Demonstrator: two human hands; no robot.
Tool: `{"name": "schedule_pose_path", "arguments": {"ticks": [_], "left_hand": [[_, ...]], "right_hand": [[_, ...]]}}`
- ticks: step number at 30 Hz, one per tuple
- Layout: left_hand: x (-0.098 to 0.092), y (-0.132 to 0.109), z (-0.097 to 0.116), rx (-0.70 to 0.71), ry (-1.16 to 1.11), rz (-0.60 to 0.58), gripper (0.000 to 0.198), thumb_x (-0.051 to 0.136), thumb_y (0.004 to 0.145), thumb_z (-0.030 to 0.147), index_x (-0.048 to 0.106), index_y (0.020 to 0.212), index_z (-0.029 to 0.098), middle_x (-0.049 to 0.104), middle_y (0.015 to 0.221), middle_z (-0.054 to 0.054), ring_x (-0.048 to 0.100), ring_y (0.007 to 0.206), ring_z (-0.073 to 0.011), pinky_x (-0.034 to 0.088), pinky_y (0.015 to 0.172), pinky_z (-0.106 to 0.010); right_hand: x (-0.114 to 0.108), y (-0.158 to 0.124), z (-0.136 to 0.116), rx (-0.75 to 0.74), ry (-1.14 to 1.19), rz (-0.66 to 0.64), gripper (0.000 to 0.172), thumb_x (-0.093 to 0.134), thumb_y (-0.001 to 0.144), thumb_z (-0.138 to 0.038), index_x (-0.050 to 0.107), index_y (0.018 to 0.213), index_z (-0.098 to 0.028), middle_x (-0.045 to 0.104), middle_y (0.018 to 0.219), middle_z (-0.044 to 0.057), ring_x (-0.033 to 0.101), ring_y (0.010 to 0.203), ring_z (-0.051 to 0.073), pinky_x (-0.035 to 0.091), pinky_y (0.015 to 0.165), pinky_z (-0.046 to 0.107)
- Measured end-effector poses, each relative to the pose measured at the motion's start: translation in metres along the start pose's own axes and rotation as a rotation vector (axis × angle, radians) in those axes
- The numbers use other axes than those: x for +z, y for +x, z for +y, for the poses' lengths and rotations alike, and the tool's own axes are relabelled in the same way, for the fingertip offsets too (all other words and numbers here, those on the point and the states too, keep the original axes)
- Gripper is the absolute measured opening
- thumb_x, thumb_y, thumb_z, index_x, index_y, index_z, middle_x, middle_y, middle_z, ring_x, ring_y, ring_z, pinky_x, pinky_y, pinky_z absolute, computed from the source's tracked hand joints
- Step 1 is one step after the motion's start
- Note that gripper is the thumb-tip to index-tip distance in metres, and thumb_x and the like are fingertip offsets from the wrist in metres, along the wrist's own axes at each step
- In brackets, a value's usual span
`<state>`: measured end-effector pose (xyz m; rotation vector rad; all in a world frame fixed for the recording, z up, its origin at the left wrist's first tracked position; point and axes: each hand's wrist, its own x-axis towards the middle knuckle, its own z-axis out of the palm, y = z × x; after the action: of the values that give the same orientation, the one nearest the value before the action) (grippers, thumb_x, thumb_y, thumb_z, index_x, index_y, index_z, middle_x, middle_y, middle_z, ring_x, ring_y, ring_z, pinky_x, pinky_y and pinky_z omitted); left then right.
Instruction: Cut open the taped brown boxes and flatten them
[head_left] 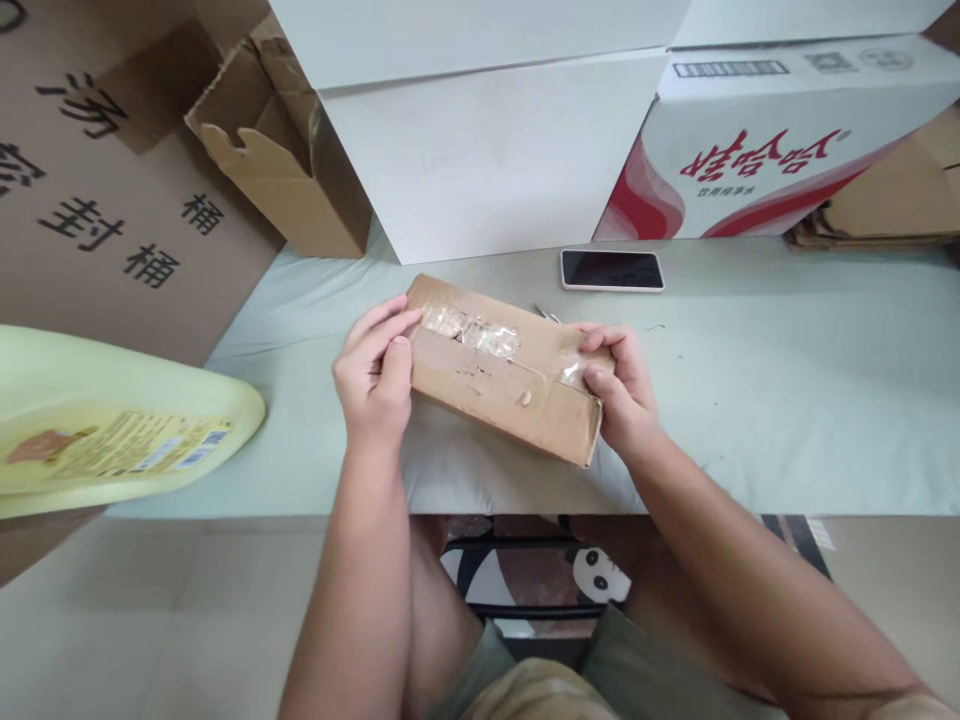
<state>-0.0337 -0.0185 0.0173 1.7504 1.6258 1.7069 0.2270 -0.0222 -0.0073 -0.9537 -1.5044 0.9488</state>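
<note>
Well, in the head view both hands are on a small cardboard box (480, 395), which is held over the pale green cloth (757, 400) near its front edge, at the middle of the picture; whether its underside touches the cloth I cannot tell; the left hand (375, 375) pinches the box's left end, the thumb bent against the near side and the fingers reaching along the end toward the far corner; the right hand (619, 385) grips the right end, thumb and forefinger pressed on the upper face, the other fingers mostly hidden; the box sits askew, its left end farther from the body than its right; shiny clear tape (491, 338) in wrinkled patches runs along the seam on that face, with dark scuffs beside it; just beyond the box a small metal object (547, 313) pokes out, too covered to name; a phone (612, 271) with a dark screen lies farther back, in front of a big white box (495, 165); to its right stands a white-and-red carton (757, 150) with red lettering, near some stacked cardboard (885, 200); on the left are an open-topped brown box (322, 190), a large printed carton (150, 330) and a yellow-green bottle (127, 385); below the cloth's edge a panda picture (602, 577) shows between the person's legs
</note>
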Motion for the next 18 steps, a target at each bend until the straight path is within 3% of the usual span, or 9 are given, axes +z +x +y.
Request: {"name": "schedule_pose_path", "arguments": {"ticks": [3, 5, 6, 7, 9, 12, 13, 16, 18], "left_hand": [[0.0, -0.001, -0.002, -0.017, 0.014, 0.016, 0.032, 0.058, 0.088, 0.023, 0.086, 0.103, 0.026, 0.079, 0.127, -0.003, 0.071, 0.125, -0.0256, 0.055, 0.119, -0.044], [0.001, -0.002, -0.003, -0.035, 0.016, 0.023, 0.033, 0.058, 0.086, 0.022, 0.086, 0.102, 0.027, 0.079, 0.128, -0.002, 0.07, 0.127, -0.0263, 0.053, 0.121, -0.045], [0.001, -0.003, -0.003, -0.047, 0.014, 0.022, 0.033, 0.058, 0.086, 0.021, 0.086, 0.102, 0.027, 0.078, 0.128, -0.002, 0.07, 0.128, -0.0267, 0.052, 0.122, -0.046], [0.001, -0.004, -0.003, -0.059, 0.012, 0.021, 0.034, 0.057, 0.086, 0.02, 0.086, 0.102, 0.027, 0.078, 0.128, -0.002, 0.069, 0.129, -0.027, 0.051, 0.123, -0.047], [0.002, -0.006, -0.003, -0.078, 0.009, 0.021, 0.035, 0.056, 0.086, 0.018, 0.086, 0.103, 0.026, 0.078, 0.129, -0.003, 0.068, 0.131, -0.0276, 0.05, 0.124, -0.047], [0.003, -0.009, -0.002, -0.09, 0.005, 0.019, 0.036, 0.055, 0.085, 0.016, 0.085, 0.104, 0.024, 0.077, 0.13, -0.005, 0.067, 0.134, -0.0286, 0.049, 0.125, -0.048], [0.003, -0.01, -0.001, -0.087, 0.0, 0.022, 0.037, 0.055, 0.085, 0.015, 0.086, 0.103, 0.023, 0.077, 0.131, -0.006, 0.067, 0.134, -0.0289, 0.048, 0.125, -0.048], [0.004, -0.013, 0.001, -0.087, -0.005, 0.039, 0.038, 0.055, 0.084, 0.011, 0.086, 0.102, 0.022, 0.078, 0.131, -0.007, 0.068, 0.133, -0.0292, 0.049, 0.125, -0.048], [0.006, -0.015, 0.002, -0.107, 0.021, 0.051, 0.04, 0.054, 0.083, 0.009, 0.086, 0.102, 0.022, 0.078, 0.132, -0.007, 0.068, 0.133, -0.0283, 0.049, 0.125, -0.047]], "right_hand": [[-0.005, -0.003, -0.022, -0.159, -0.327, 0.212, 0.01, 0.054, 0.098, -0.034, 0.055, 0.106, -0.028, 0.061, 0.122, 0.011, 0.062, 0.121, 0.028, 0.052, 0.103, 0.051], [-0.009, -0.009, -0.047, -0.377, -0.503, 0.384, 0.012, 0.062, 0.094, -0.022, 0.057, 0.102, -0.029, 0.059, 0.113, 0.009, 0.063, 0.112, 0.027, 0.053, 0.098, 0.049], [-0.01, -0.015, -0.061, -0.482, -0.51, 0.374, 0.018, 0.064, 0.091, -0.016, 0.057, 0.1, -0.03, 0.058, 0.105, 0.007, 0.064, 0.102, 0.025, 0.055, 0.091, 0.045], [-0.009, -0.023, -0.073, -0.566, -0.459, 0.286, 0.023, 0.064, 0.089, -0.011, 0.056, 0.098, -0.03, 0.058, 0.097, 0.005, 0.064, 0.09, 0.022, 0.055, 0.082, 0.041], [0.001, -0.047, -0.092, -0.624, -0.266, -0.083, 0.022, 0.06, 0.091, -0.009, 0.057, 0.098, -0.029, 0.06, 0.084, 0.001, 0.062, 0.074, 0.018, 0.053, 0.068, 0.035], [0.027, -0.104, -0.091, -0.58, -0.088, -0.533, 0.008, 0.053, 0.101, -0.026, 0.06, 0.102, -0.024, 0.067, 0.08, 0.0, 0.062, 0.067, 0.016, 0.049, 0.061, 0.035], [0.037, -0.128, -0.084, -0.514, -0.123, -0.636, 0.011, 0.053, 0.1, -0.029, 0.062, 0.099, -0.024, 0.067, 0.077, -0.001, 0.062, 0.066, 0.015, 0.048, 0.06, 0.035], [0.06, -0.198, -0.055, -0.233, -0.367, -1.21, 0.013, 0.061, 0.097, -0.032, 0.07, 0.095, -0.023, 0.075, 0.086, 0.0, 0.068, 0.07, 0.015, 0.046, 0.058, 0.031], [0.067, -0.238, -0.038, -0.078, -0.42, -1.449, 0.014, 0.065, 0.096, -0.035, 0.076, 0.097, -0.026, 0.08, 0.095, 0.0, 0.074, 0.079, 0.016, 0.042, 0.054, 0.029]]}}
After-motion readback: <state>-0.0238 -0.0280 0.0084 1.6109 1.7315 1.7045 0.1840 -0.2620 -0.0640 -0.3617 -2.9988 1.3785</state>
